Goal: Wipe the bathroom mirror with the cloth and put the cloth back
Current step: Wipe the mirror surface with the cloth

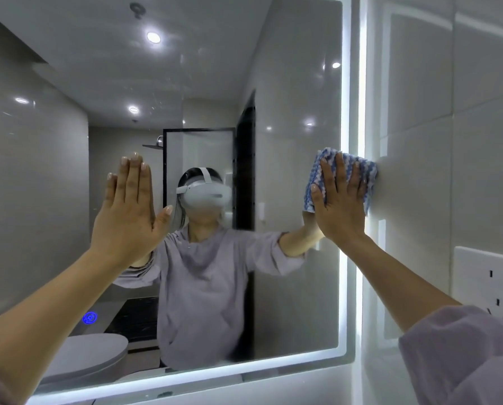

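- Cloth (368, 171) lies at the right edge of the mirror (297, 112), pinned flat under the right hand (342, 200). It covers the lit strip (345, 273), and its far side seems to lap onto the wall tile (419, 112).
- It sits directly beneath the palm and fingers (339, 168), between them and the surface. Nearly all the glass lies to its left, so I judge the next stroke must run leftward or down along the edge.
- It is folded into a roughly square pad with no clear long axis. The fingers over it point upward.
- The weave is a nubbly blue-and-white zigzag, and it looks soft and thick enough to slide under flat pressure.
- The right fingers are straight and slightly spread. They press the cloth rather than curl round it.
- The left hand (127, 206) is well apart toward the middle of the glass, raised flat with straight fingers and holding nothing. I cannot tell whether it touches the mirror.
- The right hand is the working one, and the left would have to cross over to reach the cloth.
- The glass reflects a person in a grey top and a white headset, with a toilet lid (83, 355) below and a blue button (90, 317) low on the left.
- A socket (490, 287) sits on the tile below the right forearm, close to any downward stroke.
- No place to return the cloth is in view.
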Available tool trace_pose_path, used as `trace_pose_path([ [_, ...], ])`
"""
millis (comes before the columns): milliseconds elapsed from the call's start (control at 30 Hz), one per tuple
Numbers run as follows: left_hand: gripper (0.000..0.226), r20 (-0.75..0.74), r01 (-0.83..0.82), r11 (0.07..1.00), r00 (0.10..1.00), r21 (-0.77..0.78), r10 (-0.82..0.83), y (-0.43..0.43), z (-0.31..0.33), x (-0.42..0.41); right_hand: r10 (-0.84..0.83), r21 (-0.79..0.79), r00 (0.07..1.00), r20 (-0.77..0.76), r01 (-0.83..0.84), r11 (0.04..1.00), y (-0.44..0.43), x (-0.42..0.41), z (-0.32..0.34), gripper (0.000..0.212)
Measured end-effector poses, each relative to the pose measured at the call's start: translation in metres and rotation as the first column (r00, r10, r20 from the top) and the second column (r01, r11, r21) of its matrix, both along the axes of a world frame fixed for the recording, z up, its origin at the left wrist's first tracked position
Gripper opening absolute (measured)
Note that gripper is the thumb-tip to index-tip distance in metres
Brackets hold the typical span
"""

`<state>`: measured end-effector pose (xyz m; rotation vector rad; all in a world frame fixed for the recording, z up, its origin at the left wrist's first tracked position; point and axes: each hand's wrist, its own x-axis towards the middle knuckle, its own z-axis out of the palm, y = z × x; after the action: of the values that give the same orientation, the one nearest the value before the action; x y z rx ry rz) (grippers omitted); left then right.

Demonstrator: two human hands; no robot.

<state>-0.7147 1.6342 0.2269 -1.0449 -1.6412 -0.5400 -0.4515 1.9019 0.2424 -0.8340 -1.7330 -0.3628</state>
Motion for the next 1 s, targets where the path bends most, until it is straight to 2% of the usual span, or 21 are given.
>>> trace_pose_path([
  [167, 0.084, 0.019, 0.008, 1.0, 1.0, 0.003, -0.008, 0.001, 0.0, 0.0, 0.018, -0.021, 0.999, -0.044, -0.019, 1.0, -0.007, -0.007, 0.004, 0.061],
  [367, 0.085, 0.04, 0.017, 1.0, 0.999, -0.008, -0.017, 0.001, -0.001, 0.0, -0.012, 0.025, 0.998, -0.066, 0.014, 1.0, -0.021, -0.026, 0.013, 0.065],
  [700, 0.082, 0.043, 0.023, 1.0, 0.999, -0.003, -0.023, 0.002, -0.001, -0.003, 0.082, 0.113, 0.996, 0.041, -0.086, 0.99, -0.079, -0.089, 0.024, 0.065],
  [1000, 0.086, 0.076, 0.019, 0.999, 0.997, -0.03, -0.017, -0.001, 0.001, -0.002, 0.084, 0.29, 0.991, 0.102, -0.11, 0.951, -0.126, -0.139, 0.019, 0.068],
])
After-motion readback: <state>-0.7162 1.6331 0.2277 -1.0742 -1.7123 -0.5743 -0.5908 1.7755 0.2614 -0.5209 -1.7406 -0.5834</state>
